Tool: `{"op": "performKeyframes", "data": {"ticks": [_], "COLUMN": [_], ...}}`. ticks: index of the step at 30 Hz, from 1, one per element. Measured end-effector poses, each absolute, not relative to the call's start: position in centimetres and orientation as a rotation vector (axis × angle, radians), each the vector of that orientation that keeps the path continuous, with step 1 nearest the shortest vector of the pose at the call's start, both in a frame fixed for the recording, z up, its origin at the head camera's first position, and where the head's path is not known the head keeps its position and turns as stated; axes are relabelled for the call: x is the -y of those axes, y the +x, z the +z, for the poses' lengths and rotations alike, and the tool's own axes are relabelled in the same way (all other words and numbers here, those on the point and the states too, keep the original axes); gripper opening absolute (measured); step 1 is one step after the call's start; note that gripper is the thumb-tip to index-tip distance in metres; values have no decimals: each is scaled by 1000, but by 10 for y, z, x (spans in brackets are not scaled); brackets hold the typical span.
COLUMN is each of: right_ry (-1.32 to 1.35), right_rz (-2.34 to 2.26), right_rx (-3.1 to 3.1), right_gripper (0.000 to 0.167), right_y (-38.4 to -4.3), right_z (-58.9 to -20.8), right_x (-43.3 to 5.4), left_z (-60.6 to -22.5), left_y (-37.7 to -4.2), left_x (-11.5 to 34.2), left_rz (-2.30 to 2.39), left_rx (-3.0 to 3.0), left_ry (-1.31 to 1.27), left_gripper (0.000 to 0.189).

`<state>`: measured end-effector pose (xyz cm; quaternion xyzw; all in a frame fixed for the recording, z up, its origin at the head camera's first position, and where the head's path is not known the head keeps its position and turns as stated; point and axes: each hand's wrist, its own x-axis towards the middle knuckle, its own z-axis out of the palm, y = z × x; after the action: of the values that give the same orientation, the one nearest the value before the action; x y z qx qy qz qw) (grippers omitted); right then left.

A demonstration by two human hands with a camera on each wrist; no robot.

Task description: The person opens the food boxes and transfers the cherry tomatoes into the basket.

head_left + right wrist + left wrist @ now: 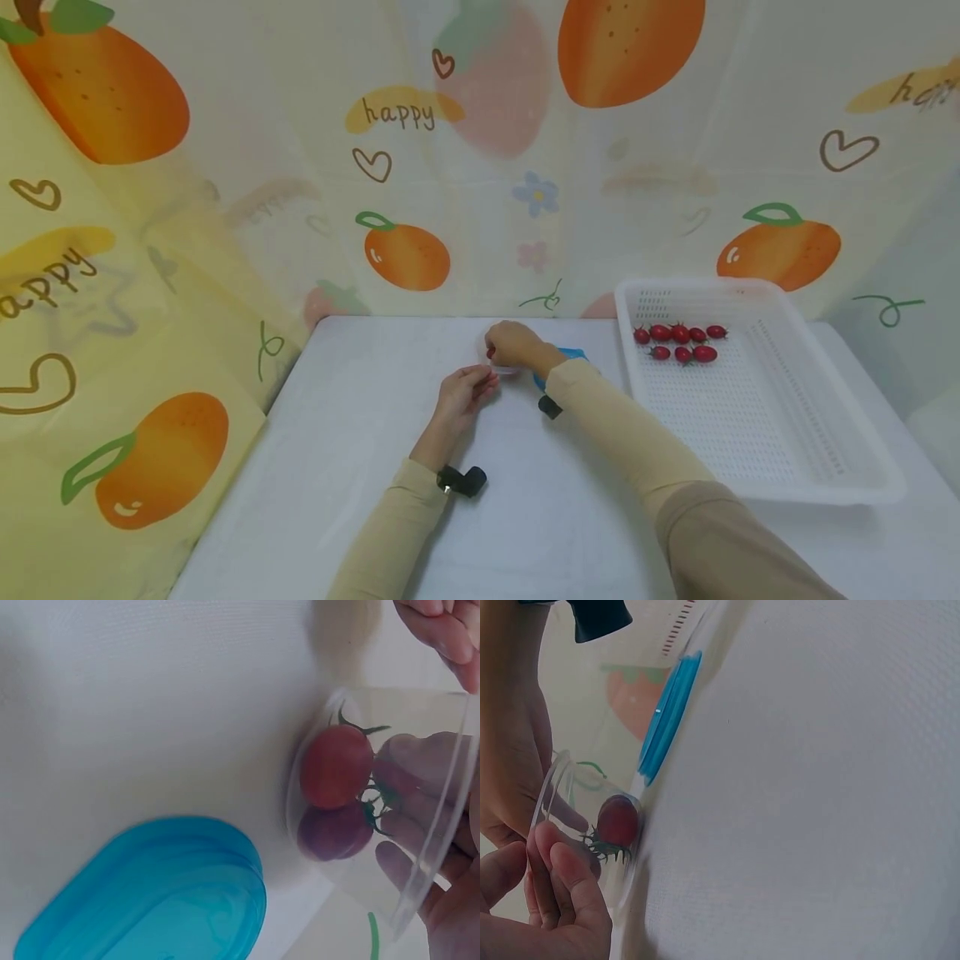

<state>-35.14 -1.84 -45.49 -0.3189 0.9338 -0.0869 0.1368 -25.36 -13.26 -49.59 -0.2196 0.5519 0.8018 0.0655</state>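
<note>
A small clear plastic container (420,712) stands on the white table, with red cherry tomatoes (337,766) in it, green stems attached. My left hand (461,396) is at its near left side, thumb and fingers pinching the rim in the left wrist view. From above, my right hand (517,343) reaches over the container with its fingers bent down, pinching a cherry tomato (490,353). Through the clear wall, the right fingers show beside the tomatoes in the right wrist view. A blue oval lid (187,892) lies next to the container, partly hidden by the right forearm in the head view.
To the right stands a large white perforated basket (765,492) with several cherry tomatoes (678,333) in two rows at its far left. Behind the table hangs a fruit-printed curtain (480,183), which also runs along the left side. Each wrist carries a black camera (471,482).
</note>
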Motion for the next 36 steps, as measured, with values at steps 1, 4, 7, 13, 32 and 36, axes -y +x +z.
{"op": "performKeyframes", "data": {"ticks": [1, 4, 7, 13, 32, 36], "right_ry": [-922, -926, -942, -897, -923, -963], "right_rz": [-257, -283, -304, -406, -522, -537], "right_rx": [-2707, -2720, -2733, -2713, -2732, -2744], "right_gripper": [9, 7, 8, 10, 23, 25], "right_y": [-351, -352, -352, -352, -352, -351], "right_z": [-454, -451, -447, -439, -417, -412], "right_x": [17, 14, 12, 6, -13, -21], "left_z": [-496, -497, -496, -495, -494, -494], "left_y": [-253, -254, -255, -255, -256, -255], "left_x": [132, 131, 131, 129, 127, 127], "left_rz": [2419, 2432, 2437, 2452, 2398, 2385], "left_rx": [-1667, -1660, -1666, -1673, -1659, -1652], "left_ry": [-660, -655, -649, -632, -709, -721], "left_gripper": [22, 20, 20, 14, 23, 26]}}
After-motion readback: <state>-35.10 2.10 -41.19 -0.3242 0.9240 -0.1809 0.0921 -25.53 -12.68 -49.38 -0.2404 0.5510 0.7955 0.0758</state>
